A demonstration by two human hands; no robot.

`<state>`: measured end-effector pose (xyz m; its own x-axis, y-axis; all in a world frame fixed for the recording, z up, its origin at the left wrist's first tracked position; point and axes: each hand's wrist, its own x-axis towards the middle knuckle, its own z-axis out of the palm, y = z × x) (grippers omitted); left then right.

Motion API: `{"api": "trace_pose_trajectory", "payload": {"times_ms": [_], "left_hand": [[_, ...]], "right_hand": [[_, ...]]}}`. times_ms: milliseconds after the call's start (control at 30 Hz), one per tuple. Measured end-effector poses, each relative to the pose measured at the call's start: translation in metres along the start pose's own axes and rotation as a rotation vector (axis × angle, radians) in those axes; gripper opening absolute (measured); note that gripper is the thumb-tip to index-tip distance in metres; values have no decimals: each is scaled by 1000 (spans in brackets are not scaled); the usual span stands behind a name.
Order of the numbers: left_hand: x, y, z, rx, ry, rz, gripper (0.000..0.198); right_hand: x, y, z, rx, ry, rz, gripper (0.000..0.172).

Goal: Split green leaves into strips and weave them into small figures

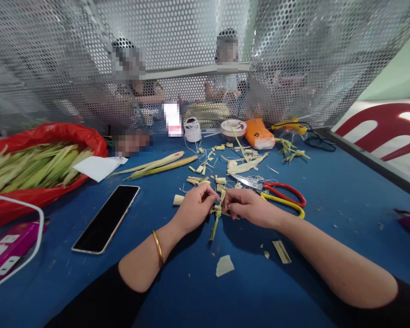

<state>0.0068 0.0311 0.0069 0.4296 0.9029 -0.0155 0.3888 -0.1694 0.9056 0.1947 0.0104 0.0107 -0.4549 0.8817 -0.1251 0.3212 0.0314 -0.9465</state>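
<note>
Between my fingertips is a small knotted piece of pale green husk (217, 213), its darker-tipped tail pointing down towards me. My left hand (196, 207), a gold bangle at its wrist, pinches the piece from the left. From the right, my right hand (248, 206) has thumb and fingers closed at the piece's upper part; its fingertips are partly hidden. Scissors (283, 193) with red and yellow handles lie open just beyond my right hand. Cut husk bits (220, 180) and loose white threads are scattered ahead of both hands.
A red bag (99, 136) of husks and a phone (105, 218) are left. A white thread spool (192, 131), tape roll (233, 132), orange packet (259, 134) and yellow glue gun (287, 125) line the back, before a perforated panel (184, 41). Two people sit beyond it.
</note>
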Motion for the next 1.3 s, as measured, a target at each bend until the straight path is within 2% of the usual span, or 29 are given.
{"api": "trace_pose_trajectory", "payload": {"times_ms": [133, 233, 400, 867, 1000, 1133, 1300], "left_hand": [[0, 2, 0, -154, -84, -20, 15], [-1, 5, 0, -7, -92, 26, 15], [-1, 6, 0, 331, -21, 142, 15], [-3, 7, 2, 419, -45, 141, 15], [-2, 5, 0, 371, -31, 123, 15], [-1, 5, -3, 235, -45, 118, 16], [-1, 2, 1, 28, -73, 5, 10]], "right_hand": [[0, 1, 0, -30, -5, 4, 10], [1, 2, 0, -36, -2, 8, 11], [1, 0, 1, -74, 22, -7, 11], [2, 4, -2, -155, -16, -64, 16], [1, 0, -2, -64, -19, -25, 12], [1, -7, -3, 41, 20, -130, 6], [0, -8, -2, 61, 113, -125, 7]]}}
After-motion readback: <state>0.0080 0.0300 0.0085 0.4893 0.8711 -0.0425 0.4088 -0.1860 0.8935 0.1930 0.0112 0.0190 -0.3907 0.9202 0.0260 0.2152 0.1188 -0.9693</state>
